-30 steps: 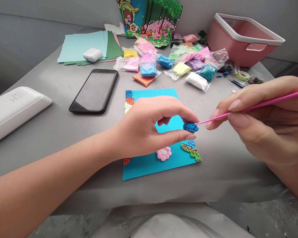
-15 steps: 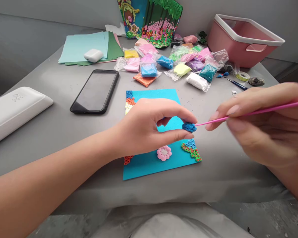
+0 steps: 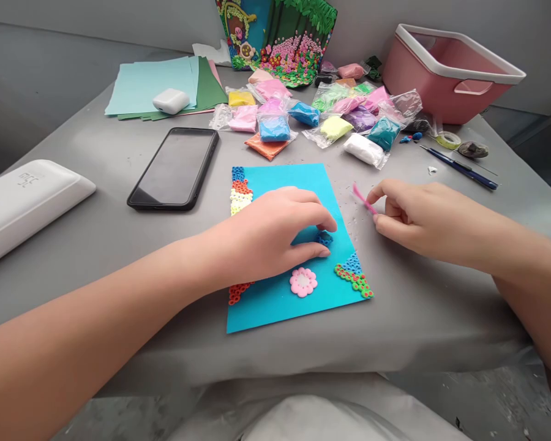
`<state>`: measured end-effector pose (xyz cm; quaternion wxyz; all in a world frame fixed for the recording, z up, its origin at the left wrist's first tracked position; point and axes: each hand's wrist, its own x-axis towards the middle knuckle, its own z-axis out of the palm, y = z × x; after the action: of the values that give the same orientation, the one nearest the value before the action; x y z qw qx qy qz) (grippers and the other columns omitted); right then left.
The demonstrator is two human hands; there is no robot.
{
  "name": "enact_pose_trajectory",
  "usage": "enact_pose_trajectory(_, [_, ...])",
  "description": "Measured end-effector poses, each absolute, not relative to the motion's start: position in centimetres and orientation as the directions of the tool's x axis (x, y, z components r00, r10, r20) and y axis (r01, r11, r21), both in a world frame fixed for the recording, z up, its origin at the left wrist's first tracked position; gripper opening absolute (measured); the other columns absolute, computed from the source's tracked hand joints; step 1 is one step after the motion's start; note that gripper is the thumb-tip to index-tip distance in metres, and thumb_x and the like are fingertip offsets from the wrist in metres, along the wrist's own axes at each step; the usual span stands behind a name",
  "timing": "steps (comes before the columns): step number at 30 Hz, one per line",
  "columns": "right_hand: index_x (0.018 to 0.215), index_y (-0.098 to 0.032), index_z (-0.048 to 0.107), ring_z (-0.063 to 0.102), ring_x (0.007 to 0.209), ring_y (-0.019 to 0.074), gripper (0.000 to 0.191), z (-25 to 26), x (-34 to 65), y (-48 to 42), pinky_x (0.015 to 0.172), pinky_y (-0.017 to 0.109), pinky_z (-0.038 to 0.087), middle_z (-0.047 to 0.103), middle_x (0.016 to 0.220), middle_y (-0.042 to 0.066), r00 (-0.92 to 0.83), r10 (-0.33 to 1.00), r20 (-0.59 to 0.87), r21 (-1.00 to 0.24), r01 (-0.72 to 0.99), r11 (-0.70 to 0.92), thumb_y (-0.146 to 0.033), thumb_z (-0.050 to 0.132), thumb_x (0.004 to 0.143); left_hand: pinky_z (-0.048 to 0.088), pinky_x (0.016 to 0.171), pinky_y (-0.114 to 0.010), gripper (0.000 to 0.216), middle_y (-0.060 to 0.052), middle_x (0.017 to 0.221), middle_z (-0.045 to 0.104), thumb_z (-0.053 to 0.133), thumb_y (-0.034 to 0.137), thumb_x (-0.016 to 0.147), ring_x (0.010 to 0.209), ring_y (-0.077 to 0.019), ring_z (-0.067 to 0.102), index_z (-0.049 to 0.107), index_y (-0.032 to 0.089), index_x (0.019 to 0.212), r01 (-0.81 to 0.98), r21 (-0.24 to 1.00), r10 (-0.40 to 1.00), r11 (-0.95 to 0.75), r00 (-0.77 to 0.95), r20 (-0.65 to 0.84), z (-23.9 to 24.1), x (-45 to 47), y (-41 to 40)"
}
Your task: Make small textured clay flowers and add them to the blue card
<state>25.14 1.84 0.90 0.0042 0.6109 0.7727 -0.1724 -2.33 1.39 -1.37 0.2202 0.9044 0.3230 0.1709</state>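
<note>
My left hand (image 3: 275,233) is over the blue sheet (image 3: 261,312), thumb and index finger closed around a small dark-blue dotted clay piece (image 3: 324,238). The piece is low over the sheet; whether it touches the paper I cannot tell. A pink clay flower (image 3: 303,282) with a pale centre lies on the sheet, just below the hand. Right of the sheet, my right hand (image 3: 422,211) pinches a thin pink stick tool (image 3: 365,199) close to the tabletop. Clusters of tiny clay rings cover the sheet's left edge and its lower right corner (image 3: 353,277); my left hand hides part of the left ones.
A phone (image 3: 174,168) and a white power bank (image 3: 32,205) lie to the left. Behind the sheet are several bagged clays (image 3: 275,130). A pink basket (image 3: 434,79) stands at the back right, with a dark-blue pen-like tool (image 3: 463,168) in front of it.
My left hand has lowered the blue clay piece and moved slightly left. My right hand has drawn the pink tool away from the piece and come down near the table; the tool is turned.
</note>
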Motion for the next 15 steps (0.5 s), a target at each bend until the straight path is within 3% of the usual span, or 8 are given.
enact_pose_trajectory(4, [0.112,-0.027,0.068,0.061,0.061,0.0235,0.025,0.8,24.7,1.7,0.057,0.036,0.036,0.071,0.070,0.000,-0.257,0.952,-0.168,-0.215,0.952,0.219,-0.044,0.058,0.098,0.051,0.108,-0.034,0.018,-0.005,0.118,0.077,0.072,0.030,0.101,0.115,-0.0235,0.070,0.076,0.021,0.117,0.498,0.546,0.656,-0.673,0.744,0.130,-1.2,-2.4,1.6])
enact_pose_trajectory(8, [0.110,-0.024,0.070,0.061,0.060,0.0222,0.022,0.7,24.7,1.7,0.056,0.035,0.035,0.068,0.065,0.000,-0.277,0.960,-0.038,-0.197,0.944,0.265,-0.040,0.063,0.097,0.052,0.107,-0.035,0.032,-0.004,0.123,0.078,0.079,0.042,0.098,0.118,-0.0243,0.069,0.076,0.021,0.122,0.519,0.617,0.686,-0.592,0.726,0.048,-0.4,-2.5,1.5])
enact_pose_trajectory(10, [0.107,-0.023,0.071,0.058,0.056,0.0195,0.016,0.5,24.8,1.6,0.055,0.034,0.037,0.065,0.061,-0.002,-0.321,0.942,0.100,-0.232,0.913,0.336,-0.032,0.067,0.095,0.053,0.106,-0.036,0.035,-0.005,0.129,0.078,0.068,0.043,0.103,0.123,-0.0249,0.069,0.074,0.021,0.130,0.518,0.686,0.733,-0.511,0.680,0.033,-0.1,-2.5,1.5])
enact_pose_trajectory(13, [0.101,-0.025,0.072,0.060,0.056,0.0159,0.008,0.0,24.6,1.3,0.057,0.033,0.044,0.067,0.066,-0.002,-0.399,0.821,0.409,-0.293,0.794,0.532,-0.020,0.069,0.095,0.055,0.110,-0.037,0.037,-0.004,0.135,0.078,0.050,0.025,0.107,0.126,-0.0228,0.070,0.074,0.022,0.134,0.422,0.810,0.794,-0.406,0.602,0.085,0.0,-2.3,1.6])
enact_pose_trajectory(15, [0.099,-0.026,0.073,0.064,0.061,0.0142,0.012,-0.3,24.3,0.9,0.060,0.031,0.050,0.070,0.073,-0.002,-0.439,0.689,0.576,-0.287,0.681,0.674,-0.015,0.069,0.097,0.057,0.110,-0.036,0.035,-0.004,0.135,0.078,0.054,0.019,0.104,0.123,-0.0212,0.073,0.076,0.022,0.130,0.316,0.891,0.824,-0.325,0.558,0.102,0.0,-2.1,1.7])
